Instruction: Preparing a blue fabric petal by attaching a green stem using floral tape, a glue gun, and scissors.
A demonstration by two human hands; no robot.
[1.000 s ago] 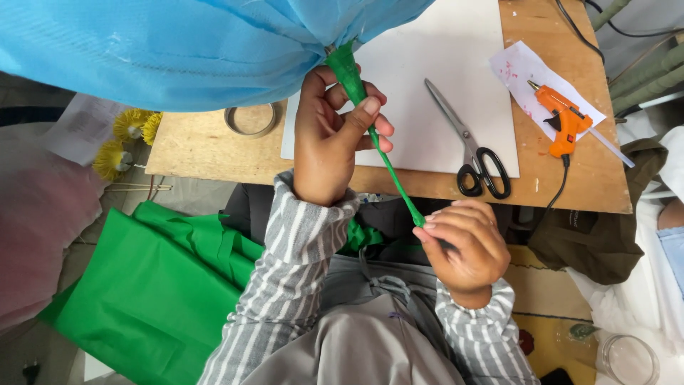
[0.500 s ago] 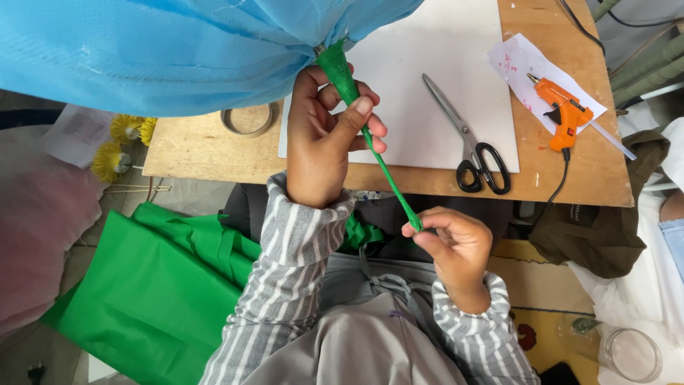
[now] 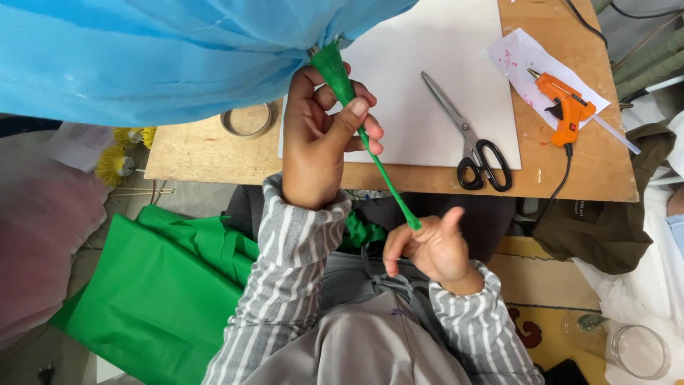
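Head view: left hand (image 3: 320, 146) grips green stem (image 3: 370, 146) up near its thick top, just under blue fabric (image 3: 164, 57), thumb pinning the wrap. Right hand (image 3: 431, 249) is half open, fingertips touching stem's low tip, w/ no firm hold. Judgement: keep wrap taut & left thumb pressed so it stays tight. Scissors (image 3: 470, 139) & glue gun (image 3: 563, 107) lie on table (image 3: 214, 153).

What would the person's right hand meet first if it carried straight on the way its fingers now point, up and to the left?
Probably the thin green stem, whose lower end sits just beside the right hand. Further along comes the left hand gripping the stem. Depth is uncertain from one view.
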